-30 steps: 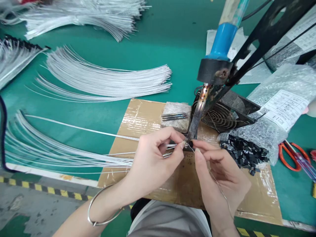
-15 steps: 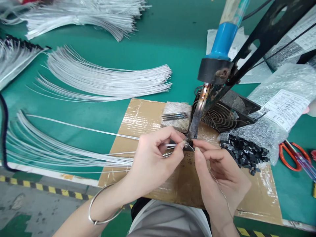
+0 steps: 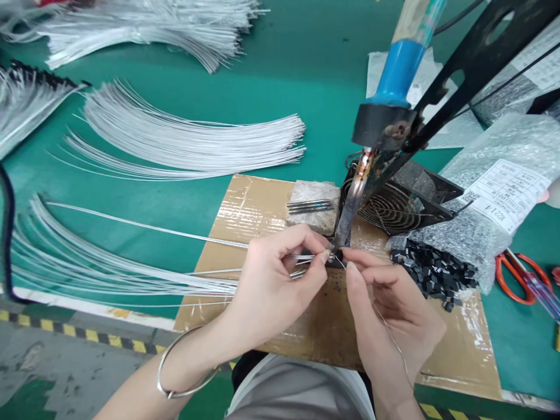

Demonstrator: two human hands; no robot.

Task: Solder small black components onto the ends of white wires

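Observation:
My left hand [image 3: 280, 280] pinches a white wire [image 3: 192, 235] between thumb and fingertips, its end held under the tip of the soldering iron [image 3: 349, 213]. In my right hand [image 3: 387, 309] is a thin strand of solder wire [image 3: 396, 345], which trails down past the palm toward the wrist. That hand's index fingertip touches a small black piece [image 3: 338, 255] beside the iron tip. The fingertips of both hands are close together there, and the joint itself is too small to make out. More white wires [image 3: 131, 280] lie under and left of my left hand.
A cardboard sheet [image 3: 245, 204] covers the work spot. Behind the hands stand a block with metal rods [image 3: 312, 224] and a small fan [image 3: 387, 201]. Black connectors [image 3: 431, 271], bubble wrap [image 3: 494, 192] and red-handled scissors [image 3: 520, 280] lie right; a wire bundle [image 3: 188, 137] lies back left.
Almost nothing differs. My right thumb and fingers have shifted very slightly right; both hands keep their grip at the iron tip.

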